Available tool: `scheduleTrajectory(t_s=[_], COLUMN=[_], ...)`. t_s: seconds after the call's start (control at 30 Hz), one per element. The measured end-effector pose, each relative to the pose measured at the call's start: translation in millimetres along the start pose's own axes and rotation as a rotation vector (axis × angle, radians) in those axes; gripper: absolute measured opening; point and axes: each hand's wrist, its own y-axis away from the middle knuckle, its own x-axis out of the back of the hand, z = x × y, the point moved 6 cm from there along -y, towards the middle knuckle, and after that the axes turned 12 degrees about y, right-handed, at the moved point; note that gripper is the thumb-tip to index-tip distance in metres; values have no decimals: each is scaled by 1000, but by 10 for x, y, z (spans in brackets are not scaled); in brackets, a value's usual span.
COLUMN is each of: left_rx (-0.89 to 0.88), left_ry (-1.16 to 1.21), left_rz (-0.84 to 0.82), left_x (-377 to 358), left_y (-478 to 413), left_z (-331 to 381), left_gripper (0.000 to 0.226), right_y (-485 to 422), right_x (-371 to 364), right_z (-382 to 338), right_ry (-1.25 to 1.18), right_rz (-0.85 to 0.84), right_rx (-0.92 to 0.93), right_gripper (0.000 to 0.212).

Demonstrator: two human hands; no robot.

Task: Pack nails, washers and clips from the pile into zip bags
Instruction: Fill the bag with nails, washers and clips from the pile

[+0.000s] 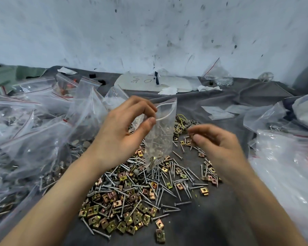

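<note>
My left hand point(124, 132) pinches the open mouth of a small clear zip bag point(160, 135), which hangs upright over the pile and holds some nails and clips at its bottom. Just right of the bag, my right hand point(215, 141) has thumb and fingers curled together; it is blurred and I cannot tell whether they pinch a small piece. Under both hands, a pile of grey nails and brass-coloured clips point(132, 197) lies on the dark cloth. Grey washers point(188, 124) sit behind the bag.
Several filled zip bags point(43, 125) are heaped at the left, and more bags point(288, 157) lie at the right. A white board point(149, 82) with writing rests against the stained wall. A bag of screws point(219, 75) stands at the back right.
</note>
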Motion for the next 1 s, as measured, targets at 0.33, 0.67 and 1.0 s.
scheduleTrajectory(t_s=[0.33, 0.67, 1.0], left_rx=[-59, -96, -51], left_ry=[93, 104, 111], left_rz=[-191, -181, 44], left_x=[-209, -244, -53], left_y=[3, 28, 1], left_z=[142, 172, 53], left_gripper=[14, 20, 10], right_y=[-85, -51, -105], right_x=[105, 42, 179], right_z=[-780, -634, -192], right_ry=[106, 165, 262], right_rz=[77, 29, 231], right_rx=[336, 294, 131], right_gripper=[14, 16, 21])
